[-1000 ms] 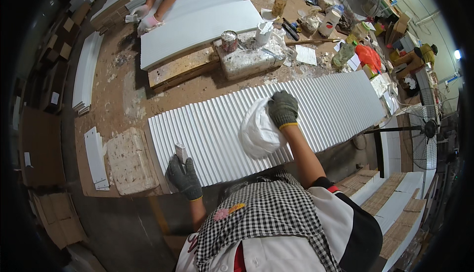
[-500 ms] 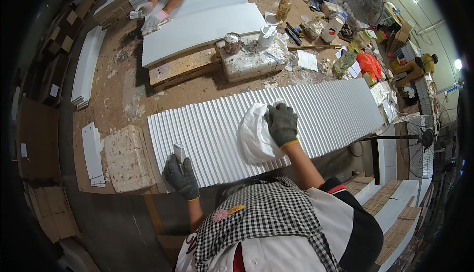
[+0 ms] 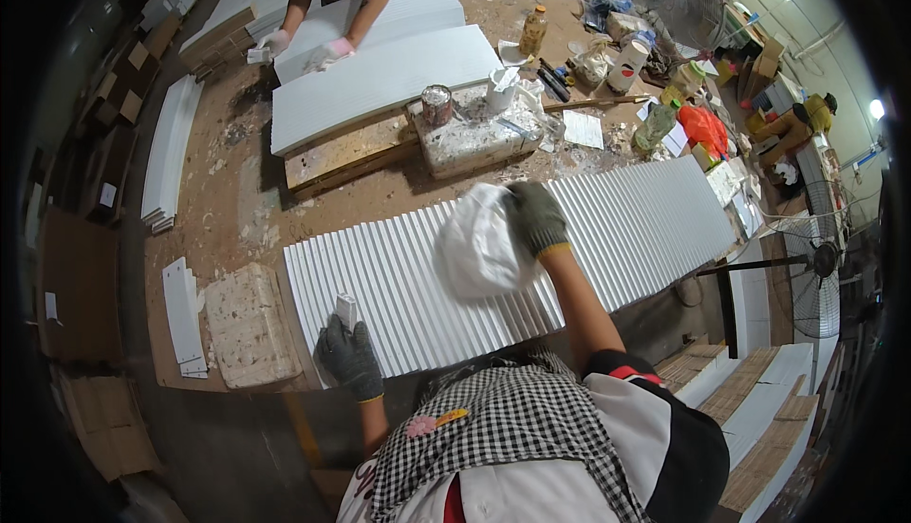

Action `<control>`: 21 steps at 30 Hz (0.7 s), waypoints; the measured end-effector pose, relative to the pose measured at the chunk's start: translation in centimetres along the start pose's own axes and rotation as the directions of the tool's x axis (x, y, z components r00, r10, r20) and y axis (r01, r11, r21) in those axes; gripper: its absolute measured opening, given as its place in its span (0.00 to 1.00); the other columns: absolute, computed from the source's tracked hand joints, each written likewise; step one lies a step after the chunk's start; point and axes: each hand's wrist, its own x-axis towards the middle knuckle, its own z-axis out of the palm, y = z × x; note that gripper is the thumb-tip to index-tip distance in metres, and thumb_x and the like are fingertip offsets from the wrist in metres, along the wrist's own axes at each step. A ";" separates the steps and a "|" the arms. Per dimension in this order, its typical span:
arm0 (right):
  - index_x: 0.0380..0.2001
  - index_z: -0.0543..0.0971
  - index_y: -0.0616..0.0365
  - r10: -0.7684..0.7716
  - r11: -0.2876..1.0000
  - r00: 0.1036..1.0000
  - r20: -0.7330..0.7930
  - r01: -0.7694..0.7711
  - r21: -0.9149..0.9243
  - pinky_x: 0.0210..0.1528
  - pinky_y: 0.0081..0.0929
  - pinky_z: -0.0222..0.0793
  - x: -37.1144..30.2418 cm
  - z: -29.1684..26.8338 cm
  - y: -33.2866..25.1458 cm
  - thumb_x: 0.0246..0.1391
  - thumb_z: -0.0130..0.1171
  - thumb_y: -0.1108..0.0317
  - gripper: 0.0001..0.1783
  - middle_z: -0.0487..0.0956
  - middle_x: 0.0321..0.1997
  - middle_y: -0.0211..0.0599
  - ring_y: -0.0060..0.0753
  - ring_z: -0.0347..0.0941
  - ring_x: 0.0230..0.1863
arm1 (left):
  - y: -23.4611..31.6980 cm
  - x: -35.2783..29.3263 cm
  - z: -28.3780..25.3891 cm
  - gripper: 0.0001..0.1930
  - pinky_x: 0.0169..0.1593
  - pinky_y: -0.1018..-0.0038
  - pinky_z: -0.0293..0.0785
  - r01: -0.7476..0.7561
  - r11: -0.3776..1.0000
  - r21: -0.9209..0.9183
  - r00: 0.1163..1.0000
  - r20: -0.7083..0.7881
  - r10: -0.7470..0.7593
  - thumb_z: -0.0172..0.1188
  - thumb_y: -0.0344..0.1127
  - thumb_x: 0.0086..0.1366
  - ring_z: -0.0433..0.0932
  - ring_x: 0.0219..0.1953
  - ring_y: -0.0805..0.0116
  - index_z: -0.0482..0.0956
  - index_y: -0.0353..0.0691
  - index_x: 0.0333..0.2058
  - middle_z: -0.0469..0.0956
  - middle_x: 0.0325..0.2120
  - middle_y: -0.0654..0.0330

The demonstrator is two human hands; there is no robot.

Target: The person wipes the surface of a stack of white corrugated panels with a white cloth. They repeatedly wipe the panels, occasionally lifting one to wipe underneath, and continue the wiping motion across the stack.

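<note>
I see one ribbed white panel (image 3: 626,229) on the bench (image 3: 237,210), long side running left to right, my right hand (image 3: 536,217) gripping one white cloth (image 3: 479,252) on it, my left hand (image 3: 349,357) pinching one small white block (image 3: 346,310) at its near edge

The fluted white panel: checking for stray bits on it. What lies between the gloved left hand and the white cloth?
In the head view, only bare ribs of the fluted white panel lie between the left hand, holding a small white block, and the white cloth under the right hand.

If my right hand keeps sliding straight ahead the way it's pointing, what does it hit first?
Probably the paint-spattered foam block just past the ribbed white panel's far edge. The right hand, on a white cloth, points up-left toward it; depth is uncertain.
</note>
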 end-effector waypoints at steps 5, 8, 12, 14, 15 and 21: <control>0.44 0.87 0.54 0.030 0.906 0.999 -0.018 -0.035 -0.422 0.53 0.56 0.76 -9.1 -1.4 0.9 0.69 0.60 0.59 0.13 0.84 0.48 0.49 0.56 0.82 0.49 | 1.0 -0.5 -0.7 0.29 0.65 0.45 0.72 -0.025 0.999 0.024 0.999 -0.026 0.025 0.75 0.45 0.67 0.78 0.58 0.37 0.81 0.34 0.61 0.84 0.52 0.42; 0.45 0.87 0.54 0.081 0.803 0.996 0.043 -0.040 -0.594 0.56 0.53 0.75 -7.2 1.7 1.7 0.65 0.60 0.61 0.13 0.83 0.51 0.44 0.50 0.81 0.52 | 1.6 -0.7 -0.8 0.29 0.65 0.46 0.73 -0.026 0.996 0.086 0.998 -0.055 0.031 0.76 0.43 0.66 0.78 0.59 0.39 0.81 0.34 0.60 0.83 0.54 0.44; 0.38 0.90 0.53 -0.069 0.861 0.997 -0.031 0.044 -0.506 0.53 0.53 0.77 1.6 5.9 3.5 0.62 0.60 0.62 0.12 0.84 0.45 0.46 0.53 0.81 0.50 | 1.3 -0.4 -0.5 0.27 0.59 0.46 0.74 -0.059 0.998 0.022 0.996 -0.072 0.060 0.75 0.46 0.66 0.80 0.51 0.38 0.82 0.35 0.57 0.84 0.46 0.45; 0.38 0.90 0.52 -0.114 0.906 0.989 -0.094 0.065 -0.419 0.51 0.54 0.77 5.8 7.7 3.4 0.61 0.59 0.63 0.12 0.85 0.43 0.47 0.54 0.83 0.48 | 0.8 0.2 -0.6 0.26 0.54 0.44 0.75 -0.046 0.993 0.112 0.998 0.055 0.040 0.75 0.48 0.66 0.80 0.47 0.38 0.83 0.36 0.54 0.84 0.43 0.46; 0.38 0.90 0.53 -0.162 0.916 0.986 -0.040 0.135 -0.377 0.51 0.54 0.77 7.2 7.8 3.4 0.61 0.60 0.63 0.12 0.85 0.43 0.48 0.56 0.83 0.48 | 0.6 0.4 -0.8 0.26 0.51 0.44 0.74 -0.080 0.988 0.130 0.996 0.054 0.074 0.76 0.49 0.65 0.80 0.46 0.39 0.83 0.37 0.53 0.83 0.41 0.46; 0.44 0.89 0.48 -0.121 0.990 0.990 -0.065 0.116 -0.079 0.53 0.53 0.78 4.4 1.4 3.0 0.62 0.65 0.58 0.12 0.85 0.46 0.51 0.62 0.83 0.50 | 1.0 0.5 -1.2 0.24 0.52 0.43 0.75 -0.151 0.987 0.048 0.982 -0.111 0.155 0.77 0.46 0.62 0.80 0.45 0.37 0.83 0.37 0.51 0.83 0.40 0.45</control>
